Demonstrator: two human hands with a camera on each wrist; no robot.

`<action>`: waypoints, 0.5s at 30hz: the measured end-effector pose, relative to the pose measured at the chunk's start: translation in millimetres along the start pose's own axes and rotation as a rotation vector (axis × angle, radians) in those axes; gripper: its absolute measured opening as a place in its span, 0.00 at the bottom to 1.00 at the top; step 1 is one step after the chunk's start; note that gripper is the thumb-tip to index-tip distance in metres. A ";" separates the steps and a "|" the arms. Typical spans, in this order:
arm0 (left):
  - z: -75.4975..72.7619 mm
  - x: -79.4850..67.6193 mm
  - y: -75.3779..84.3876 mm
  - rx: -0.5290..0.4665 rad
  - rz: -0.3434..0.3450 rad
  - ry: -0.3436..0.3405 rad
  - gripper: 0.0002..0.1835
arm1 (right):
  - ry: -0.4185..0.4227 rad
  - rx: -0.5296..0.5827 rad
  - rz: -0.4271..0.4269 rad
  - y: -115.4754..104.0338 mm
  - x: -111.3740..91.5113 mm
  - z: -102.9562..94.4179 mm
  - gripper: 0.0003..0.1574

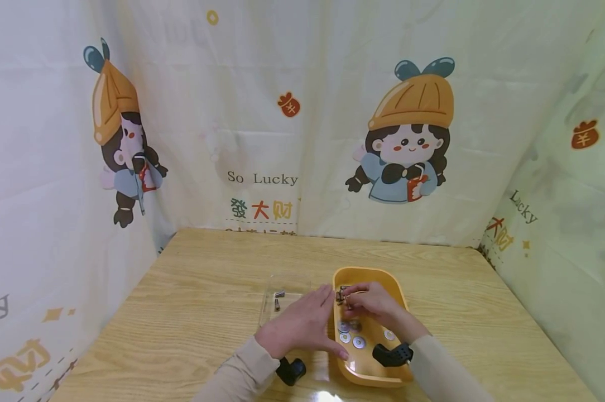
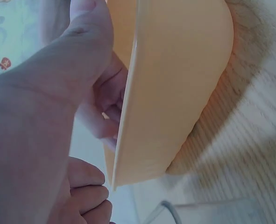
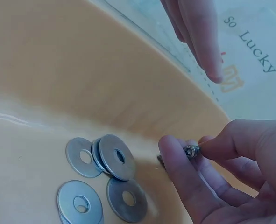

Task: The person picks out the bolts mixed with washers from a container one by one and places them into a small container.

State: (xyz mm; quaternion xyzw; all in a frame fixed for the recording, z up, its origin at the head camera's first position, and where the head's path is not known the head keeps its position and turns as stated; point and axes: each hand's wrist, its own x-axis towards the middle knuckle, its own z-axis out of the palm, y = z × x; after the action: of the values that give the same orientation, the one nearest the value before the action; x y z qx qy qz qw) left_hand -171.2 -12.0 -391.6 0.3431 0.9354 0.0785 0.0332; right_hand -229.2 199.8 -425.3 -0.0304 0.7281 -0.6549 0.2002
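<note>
My right hand [image 1: 375,301] reaches into the orange bin [image 1: 370,381] near its left wall. Thumb and fingertips pinch a small socket-head screw [image 3: 191,151], its hex hole visible in the right wrist view. More screws [image 1: 340,297] lie under those fingers, partly hidden. Flat metal washers [image 3: 116,156] are spread on the bin floor, some stacked. My left hand [image 1: 302,321] is held at the bin's left side with fingers extended and the thumb reaching over the rim. Nothing is seen in its grasp.
A clear plastic tray [image 1: 264,312] with a few screws [image 1: 277,305] stands left of the bin, partly covered by my left hand. Both sit on a wooden table [image 1: 182,312]. Printed curtains [image 1: 322,139] hang behind it and at the sides.
</note>
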 end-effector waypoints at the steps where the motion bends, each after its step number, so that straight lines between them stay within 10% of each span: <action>1: -0.6 -0.6 -0.9 -0.009 -0.007 -0.001 0.69 | -0.010 0.010 -0.003 -0.2 -0.6 -0.7 0.24; 15: -2.3 -13.3 -18.8 -0.091 -0.095 -0.001 0.70 | -0.035 0.077 -0.034 -8.5 -3.7 -2.8 0.25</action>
State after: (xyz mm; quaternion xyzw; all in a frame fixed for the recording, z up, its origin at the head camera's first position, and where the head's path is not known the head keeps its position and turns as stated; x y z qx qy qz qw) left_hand -173.3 -35.0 -392.4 0.2963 0.9461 0.1193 0.0532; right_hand -228.6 202.4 -416.0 -0.0465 0.6980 -0.6852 0.2028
